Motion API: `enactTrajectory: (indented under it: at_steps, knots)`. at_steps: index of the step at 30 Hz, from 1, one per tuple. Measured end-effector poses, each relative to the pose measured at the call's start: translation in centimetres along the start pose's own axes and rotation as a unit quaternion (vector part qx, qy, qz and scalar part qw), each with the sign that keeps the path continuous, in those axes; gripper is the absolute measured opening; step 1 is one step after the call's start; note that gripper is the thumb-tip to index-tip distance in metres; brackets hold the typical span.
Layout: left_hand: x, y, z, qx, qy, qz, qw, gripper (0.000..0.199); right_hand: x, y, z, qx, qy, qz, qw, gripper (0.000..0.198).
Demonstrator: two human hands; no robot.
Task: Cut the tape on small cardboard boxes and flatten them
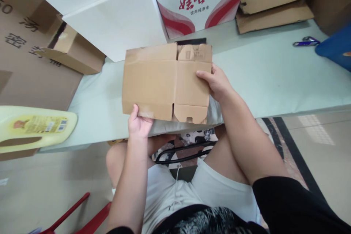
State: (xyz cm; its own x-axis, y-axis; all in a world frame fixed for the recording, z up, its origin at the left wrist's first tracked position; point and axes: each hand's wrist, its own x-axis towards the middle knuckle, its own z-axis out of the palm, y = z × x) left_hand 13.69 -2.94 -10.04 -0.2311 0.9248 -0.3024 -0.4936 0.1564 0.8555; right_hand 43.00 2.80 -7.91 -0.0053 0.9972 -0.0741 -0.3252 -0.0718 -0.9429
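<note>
Between my hands is a brown cardboard box (149,82), folded flat, with creases and slotted flaps on its right part. My left hand (139,123) grips its lower left edge, thumb on top and fingers underneath. At the right edge, my right hand (216,82) pinches the cardboard, its thumb lying on the upper face and the other fingers hidden behind. Part of a dark flat object (193,41) shows just beyond the far edge of the cardboard.
A white carton with red print (201,3) and a white box (117,20) stand behind. More flattened cardboard (274,14) lies at the back right, near a purple-handled tool (305,42) and a blue object (337,47). Left are an open carton (79,49) and a yellow bottle (38,128).
</note>
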Motion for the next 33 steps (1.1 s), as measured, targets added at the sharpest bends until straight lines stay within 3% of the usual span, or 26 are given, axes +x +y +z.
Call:
enactTrajectory:
  at_steps: [5,8,10,12,17,22,26,33]
  knots:
    - [1.2,-0.8,1.8,-0.016,0.010,0.002,1.000,0.027,-1.1,-1.0,-0.1,0.070,-0.094,0.069,0.991,0.058]
    - [1.6,-1.2,1.9,0.030,0.077,0.040,0.996,0.033,-1.6,-1.0,-0.3,0.051,-0.153,0.115,0.980,0.063]
    - [1.7,-1.5,1.5,0.089,0.114,0.078,0.986,0.039,-1.6,-0.9,-0.2,0.054,-0.145,0.116,0.981,0.061]
    - [1.8,-1.9,0.9,0.174,0.110,0.114,0.972,0.045,-1.6,-0.9,0.1,0.069,-0.120,0.091,0.986,0.058]
    - [1.0,-3.2,0.1,0.428,0.026,0.215,0.878,0.044,-1.1,-0.7,1.0,0.088,-0.081,0.030,0.992,0.066]
    - [-0.4,-4.4,0.9,0.557,-0.019,0.270,0.785,0.009,-0.4,-0.1,1.6,0.104,-0.040,-0.014,0.994,0.073]
    - [-0.8,-4.8,1.4,0.631,-0.048,0.295,0.716,0.002,0.0,0.4,1.7,0.113,-0.004,-0.032,0.993,0.067]
    - [-0.9,-4.8,1.4,0.693,-0.054,0.310,0.649,0.007,0.6,1.6,2.1,0.114,0.034,-0.083,0.989,0.053]
